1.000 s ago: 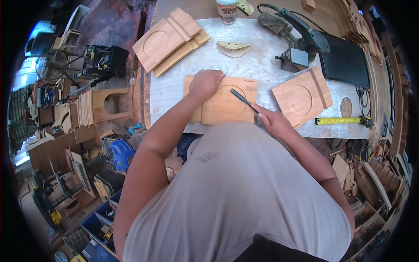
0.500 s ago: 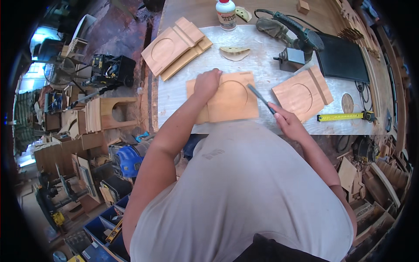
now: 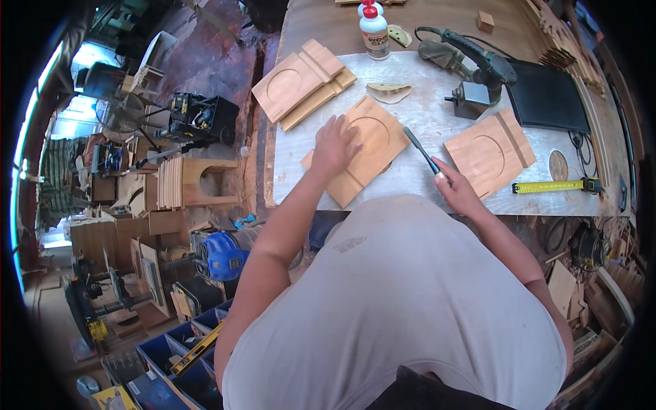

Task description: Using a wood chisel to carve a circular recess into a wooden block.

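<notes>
My left hand (image 3: 334, 145) lies on a light wooden board (image 3: 380, 145) with a shallow circular outline, its fingers extended and resting on the wood. The board sits diagonally on the pale worktop (image 3: 287, 178). Just right of it, my right hand (image 3: 449, 182) grips a chisel (image 3: 420, 146) with a dark blade, held pointing up and left beside the board's corner. A similar board (image 3: 478, 164) lies to the right, and two stacked boards (image 3: 285, 82) are at the upper left. A curved pale piece (image 3: 390, 91) lies beyond the middle board.
Glue bottles (image 3: 376, 39) stand at the back. A power tool (image 3: 495, 72), metal block (image 3: 470, 98) and black flat case (image 3: 550, 97) occupy the back right. A yellow tape measure (image 3: 550, 186) lies near the front right edge. A blue machine (image 3: 220, 256) is below left.
The middle board has been turned from square to diagonal. My left hand has moved with it, fingers now stretched out. The chisel has moved right, off the board's face, and points more steeply upward.
</notes>
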A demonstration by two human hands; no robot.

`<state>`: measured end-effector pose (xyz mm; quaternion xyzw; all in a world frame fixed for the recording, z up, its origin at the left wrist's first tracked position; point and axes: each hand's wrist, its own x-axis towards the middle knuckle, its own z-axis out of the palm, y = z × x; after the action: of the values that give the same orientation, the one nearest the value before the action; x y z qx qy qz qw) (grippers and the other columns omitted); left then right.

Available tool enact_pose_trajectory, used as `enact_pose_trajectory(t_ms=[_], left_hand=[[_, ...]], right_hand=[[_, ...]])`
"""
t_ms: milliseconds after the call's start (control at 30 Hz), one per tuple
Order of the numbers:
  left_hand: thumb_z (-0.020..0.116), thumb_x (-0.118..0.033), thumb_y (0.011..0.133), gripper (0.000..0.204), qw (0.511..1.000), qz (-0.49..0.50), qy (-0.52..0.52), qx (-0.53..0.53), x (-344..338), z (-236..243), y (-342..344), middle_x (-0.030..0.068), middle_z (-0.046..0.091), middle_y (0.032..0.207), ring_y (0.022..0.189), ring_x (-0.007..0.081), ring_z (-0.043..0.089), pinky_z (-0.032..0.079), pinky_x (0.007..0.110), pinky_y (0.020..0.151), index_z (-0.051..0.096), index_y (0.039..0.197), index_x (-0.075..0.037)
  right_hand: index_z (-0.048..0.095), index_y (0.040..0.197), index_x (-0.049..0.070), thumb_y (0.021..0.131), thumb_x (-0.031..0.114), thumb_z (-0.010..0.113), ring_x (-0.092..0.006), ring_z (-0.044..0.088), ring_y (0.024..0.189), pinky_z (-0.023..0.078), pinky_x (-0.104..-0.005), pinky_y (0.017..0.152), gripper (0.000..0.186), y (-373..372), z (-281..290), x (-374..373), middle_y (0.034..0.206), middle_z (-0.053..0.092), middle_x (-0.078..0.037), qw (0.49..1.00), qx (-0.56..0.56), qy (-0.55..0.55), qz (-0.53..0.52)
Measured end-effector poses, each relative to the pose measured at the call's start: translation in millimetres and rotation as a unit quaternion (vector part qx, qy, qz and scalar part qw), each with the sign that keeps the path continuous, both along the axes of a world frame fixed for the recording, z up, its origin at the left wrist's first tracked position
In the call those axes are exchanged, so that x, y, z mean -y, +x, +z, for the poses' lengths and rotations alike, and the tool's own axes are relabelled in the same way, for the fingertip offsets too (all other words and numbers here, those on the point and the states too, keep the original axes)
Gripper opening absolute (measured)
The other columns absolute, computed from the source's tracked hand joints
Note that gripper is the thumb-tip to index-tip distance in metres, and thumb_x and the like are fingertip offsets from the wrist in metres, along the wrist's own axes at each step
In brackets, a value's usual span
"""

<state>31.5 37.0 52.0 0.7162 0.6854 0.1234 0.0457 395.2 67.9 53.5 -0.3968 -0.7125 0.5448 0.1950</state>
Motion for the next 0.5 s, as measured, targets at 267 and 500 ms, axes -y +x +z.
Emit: enact_pose_trajectory(t_ms=[267,500], left_hand=[[0.059,-0.045,0.098,0.055,0.997,0.056,-0.016,-0.048,-8.8,3.5,21.3,0.0203,0.03,0.162,0.152,0.0402,0.019,0.018,0.061,0.12,0.056,0.142,-0.012],[0.059,-0.046,0.098,0.055,0.998,0.049,-0.012,-0.042,5.6,-4.9,22.7,0.0202,0.029,0.162,0.153,0.0409,0.017,0.015,0.06,0.121,0.057,0.141,-0.012]], right_hand=[[0.046,0.151,0.019,0.101,0.028,0.059,-0.0303,0.067,0.107,0.049,-0.037,0.093,0.052,7.6,-22.7,7.6,0.126,0.067,-0.021,0.997,0.063,0.045,-0.001],[0.048,0.15,0.02,0.1,0.028,0.059,-0.0285,0.067,0.093,0.05,-0.0366,0.088,0.052,4.7,-13.0,3.8,0.114,0.07,-0.018,0.998,0.056,0.034,0.001]])
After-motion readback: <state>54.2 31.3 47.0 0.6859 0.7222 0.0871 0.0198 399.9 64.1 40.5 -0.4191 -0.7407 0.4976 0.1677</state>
